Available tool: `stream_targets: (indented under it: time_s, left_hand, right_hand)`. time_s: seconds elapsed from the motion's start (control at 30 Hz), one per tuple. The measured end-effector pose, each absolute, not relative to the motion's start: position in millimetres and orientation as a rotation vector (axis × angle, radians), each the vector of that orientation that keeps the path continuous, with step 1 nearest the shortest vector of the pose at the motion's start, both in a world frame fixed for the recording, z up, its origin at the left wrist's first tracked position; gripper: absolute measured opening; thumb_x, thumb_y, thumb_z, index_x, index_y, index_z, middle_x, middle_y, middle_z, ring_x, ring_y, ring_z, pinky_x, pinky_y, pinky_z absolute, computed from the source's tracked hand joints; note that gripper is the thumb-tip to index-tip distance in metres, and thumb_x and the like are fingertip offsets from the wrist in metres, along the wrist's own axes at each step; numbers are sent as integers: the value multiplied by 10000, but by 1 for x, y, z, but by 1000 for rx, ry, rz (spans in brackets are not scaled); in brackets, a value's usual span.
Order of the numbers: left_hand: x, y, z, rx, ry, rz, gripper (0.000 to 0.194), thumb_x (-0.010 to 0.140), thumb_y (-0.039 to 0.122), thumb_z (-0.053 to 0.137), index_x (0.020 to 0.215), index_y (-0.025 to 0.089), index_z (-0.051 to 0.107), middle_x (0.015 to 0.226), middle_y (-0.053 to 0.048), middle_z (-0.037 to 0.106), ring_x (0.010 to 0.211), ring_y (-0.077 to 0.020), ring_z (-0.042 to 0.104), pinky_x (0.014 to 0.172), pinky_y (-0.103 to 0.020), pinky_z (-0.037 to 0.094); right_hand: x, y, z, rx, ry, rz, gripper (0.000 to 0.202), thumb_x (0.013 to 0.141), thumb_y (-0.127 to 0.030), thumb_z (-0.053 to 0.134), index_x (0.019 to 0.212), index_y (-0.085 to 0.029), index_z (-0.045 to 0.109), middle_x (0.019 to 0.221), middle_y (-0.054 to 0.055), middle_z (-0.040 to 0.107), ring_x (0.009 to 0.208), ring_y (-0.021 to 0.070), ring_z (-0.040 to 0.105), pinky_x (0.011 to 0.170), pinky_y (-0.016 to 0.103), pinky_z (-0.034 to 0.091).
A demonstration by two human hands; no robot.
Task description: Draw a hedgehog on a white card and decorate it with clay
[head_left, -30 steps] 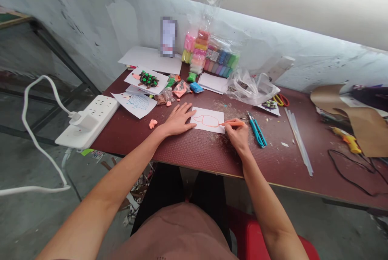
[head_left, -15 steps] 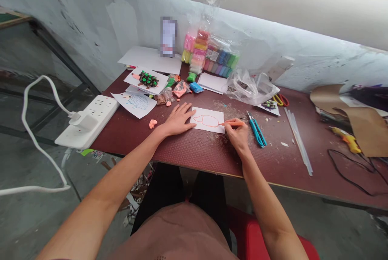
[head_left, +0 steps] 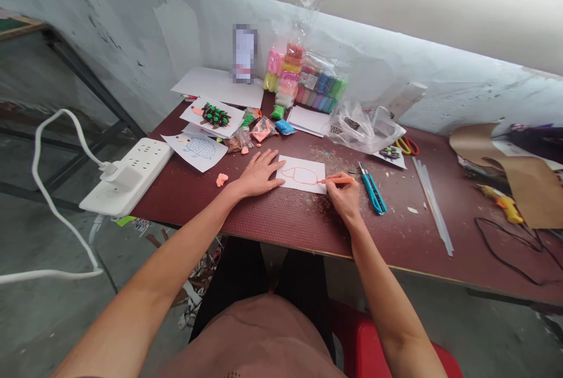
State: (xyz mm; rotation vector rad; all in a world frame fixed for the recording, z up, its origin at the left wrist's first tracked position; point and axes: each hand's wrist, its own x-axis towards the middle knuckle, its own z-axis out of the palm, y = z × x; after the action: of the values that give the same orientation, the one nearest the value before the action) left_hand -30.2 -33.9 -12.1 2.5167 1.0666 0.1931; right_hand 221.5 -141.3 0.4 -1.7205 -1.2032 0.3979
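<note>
A small white sheet of paper (head_left: pixel 303 161) lies on the dark red table (head_left: pixel 281 219), bearing an orange outline of a rounded body with a pointed end on the left. My left hand (head_left: pixel 259 175) rests flat with fingers spread, its fingertips at the sheet's left edge. In my right hand (head_left: pixel 345 197) is an orange marker (head_left: pixel 341 179), its tip touching the paper at the right end of the outline. Just right of that hand lies a teal utility knife (head_left: pixel 373 190). A lump of peach clay (head_left: pixel 221 179) sits left of my left hand.
A white power strip (head_left: pixel 127 178) stands at the table's left edge. Hedgehog pictures (head_left: pixel 193 152), bagged clay (head_left: pixel 264 128) and coloured clay packs (head_left: pixel 321 90) lie behind. Rightward are a plastic bag (head_left: pixel 365 128), scissors (head_left: pixel 408 145), clear glue sticks (head_left: pixel 433 208) and a yellow glue gun (head_left: pixel 505 205).
Almost nothing differs. The marker tip stays near the right end of the orange outline, and both hands keep their places.
</note>
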Motion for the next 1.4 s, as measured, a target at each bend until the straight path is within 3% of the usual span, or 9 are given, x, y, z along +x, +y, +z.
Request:
stream_targets:
  time_s: [0.83, 1.0, 1.17, 1.4]
  left_hand:
    - [-31, -34, -10, 2517, 1049, 180, 606, 1007, 521, 538, 1576, 318, 497, 1763, -49, 224, 1634, -307, 179, 1323, -534, 101]
    - [-31, -34, -12, 2523, 1030, 207, 604, 1024, 551, 494, 1576, 305, 499, 1765, -58, 211, 1633, -321, 177, 1320, -553, 104]
    - [-30, -36, -12, 2517, 1054, 232, 688, 966, 631, 572, 1562, 290, 523, 1759, -79, 227, 1629, -343, 186, 1320, -559, 111]
    - [-28, -39, -7, 2532, 1095, 222, 647, 986, 555, 568, 1556, 248, 533, 1763, -94, 210, 1641, -333, 128, 1324, -539, 81]
  right_hand:
    - [221, -143, 5, -1737, -1149, 406, 186, 661, -383, 581, 637, -209, 640, 578, 10, 615, 546, 153, 496, 544, 291, 350]
    - [211, -145, 8, -1607, -1205, 484, 193, 700, -360, 583, 744, -204, 688, 695, 26, 705, 595, 160, 570, 559, 285, 409]
    - [197, -147, 6, -1585, -1322, 539, 206, 778, -371, 617, 761, -205, 739, 769, 52, 764, 626, 163, 598, 581, 290, 438]
    - [195, -137, 12, -1560, -1442, 519, 195, 805, -341, 615, 756, -210, 751, 784, 50, 768, 653, 167, 628, 614, 299, 447]
